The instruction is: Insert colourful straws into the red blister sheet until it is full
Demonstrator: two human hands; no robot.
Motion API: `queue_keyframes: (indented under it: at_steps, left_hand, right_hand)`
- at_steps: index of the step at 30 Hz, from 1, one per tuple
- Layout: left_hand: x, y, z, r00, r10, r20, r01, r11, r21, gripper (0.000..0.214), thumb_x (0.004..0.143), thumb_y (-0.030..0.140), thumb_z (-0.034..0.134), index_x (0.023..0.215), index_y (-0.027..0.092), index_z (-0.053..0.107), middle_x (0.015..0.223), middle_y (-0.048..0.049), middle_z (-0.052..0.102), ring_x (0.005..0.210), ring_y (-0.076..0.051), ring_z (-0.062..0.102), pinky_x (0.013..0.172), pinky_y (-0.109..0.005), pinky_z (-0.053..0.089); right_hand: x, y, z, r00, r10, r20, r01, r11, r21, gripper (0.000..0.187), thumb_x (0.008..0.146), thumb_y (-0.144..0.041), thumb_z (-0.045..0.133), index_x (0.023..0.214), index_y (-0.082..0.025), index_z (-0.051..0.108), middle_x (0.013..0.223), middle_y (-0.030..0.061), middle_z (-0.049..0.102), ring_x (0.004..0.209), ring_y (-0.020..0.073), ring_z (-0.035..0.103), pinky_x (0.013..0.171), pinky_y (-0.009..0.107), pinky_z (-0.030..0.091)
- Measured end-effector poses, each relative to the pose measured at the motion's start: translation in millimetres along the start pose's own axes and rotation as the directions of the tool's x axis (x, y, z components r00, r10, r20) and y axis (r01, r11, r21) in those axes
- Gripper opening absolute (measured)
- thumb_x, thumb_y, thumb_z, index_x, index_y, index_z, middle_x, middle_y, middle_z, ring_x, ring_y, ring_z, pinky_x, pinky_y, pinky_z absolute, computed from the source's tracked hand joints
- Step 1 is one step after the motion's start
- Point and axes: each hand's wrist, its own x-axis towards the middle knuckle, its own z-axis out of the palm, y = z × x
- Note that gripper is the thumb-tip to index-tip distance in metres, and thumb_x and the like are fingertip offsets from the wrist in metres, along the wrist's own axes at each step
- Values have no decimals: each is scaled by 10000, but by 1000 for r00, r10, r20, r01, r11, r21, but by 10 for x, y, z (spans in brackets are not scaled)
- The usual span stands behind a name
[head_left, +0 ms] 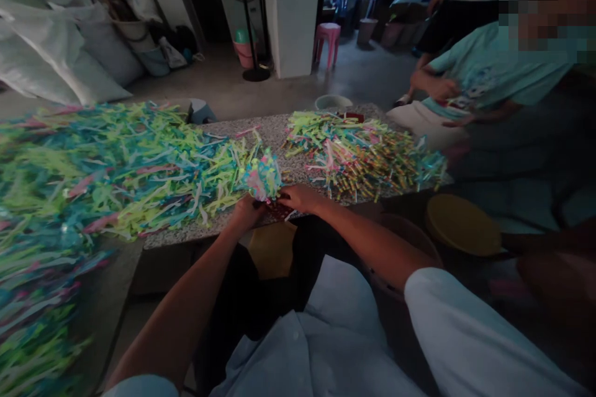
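At the near edge of a speckled stone table (274, 131), my left hand (248, 211) and my right hand (301, 197) meet with fingers closed. Between them stands a small bundle of coloured strips (263, 177), pink, white and teal, its tips fanned upward. Both hands pinch around its lower end; the exact grip is too small to make out. Dark red material (279, 212) lies just under my fingers. To the left spreads a large heap of loose yellow-green, blue and pink strips (153, 167). On the right lies a pile of strip-topped sticks with gold-banded stems (372, 164).
A co-worker in a teal shirt (493, 68) sits at the right, with another person standing behind. A yellow round stool (463, 223) is near my right elbow. Large white sacks (60, 43), a pillar (295, 12) and a pink stool (328, 34) stand beyond the table.
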Motion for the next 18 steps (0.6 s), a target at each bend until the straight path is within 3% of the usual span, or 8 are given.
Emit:
queue_keyframes:
  at_steps: [3,6,9,11,14,16,18]
  left_hand:
    - [7,11,-14,999,-42,32,41,999,35,269,827,383,694,959,152,736,836,-86,722,764,-228,664,694,-305,485]
    - [12,49,-24,998,-46,45,43,997,64,261,827,385,671,919,149,736,860,-97,721,806,-249,679,739,-323,497]
    - [14,81,-28,998,-44,45,41,996,81,227,821,364,669,875,153,731,857,-103,719,821,-253,678,755,-325,498]
    - [13,89,-29,998,-55,42,51,995,90,215,817,356,677,866,153,729,863,-102,722,824,-247,676,751,-317,492]
    - [12,91,-30,996,-68,53,62,993,99,209,823,351,678,827,147,721,852,-101,718,800,-234,667,727,-306,475]
    - [10,94,-33,996,-65,61,60,994,88,207,829,345,676,832,144,724,833,-95,710,775,-225,659,715,-303,465]
    - [8,100,-37,997,-54,56,50,996,71,205,830,335,683,869,141,733,842,-94,710,777,-223,658,718,-304,463]
  right_hand:
    - [-179,140,-134,979,181,-97,-179,983,28,291,1059,-359,554,1195,-179,737,1154,94,762,1072,226,688,853,254,436]
    - [-484,344,-284,846,488,-213,-498,867,9,354,1078,-369,469,1170,-166,744,1117,127,765,1081,253,698,878,286,463]
    - [-764,483,-305,724,675,-140,-685,728,-33,475,1052,-512,485,1137,-135,762,1145,194,750,1097,311,703,895,342,492]
    - [-859,513,-233,708,703,-63,-706,707,-51,522,1013,-571,533,1113,-120,773,1157,220,741,1112,345,701,890,367,505]
    - [-854,494,-92,708,705,-46,-706,708,-10,373,959,-452,622,1030,-122,781,1110,214,750,1081,342,711,843,352,509]
    - [-794,464,-35,697,717,-33,-705,693,151,278,941,-372,627,880,-135,759,948,176,756,932,290,728,759,315,500]
    - [-729,427,-17,679,732,55,-662,578,478,303,960,-360,589,749,-163,683,704,93,679,681,206,668,616,279,456]
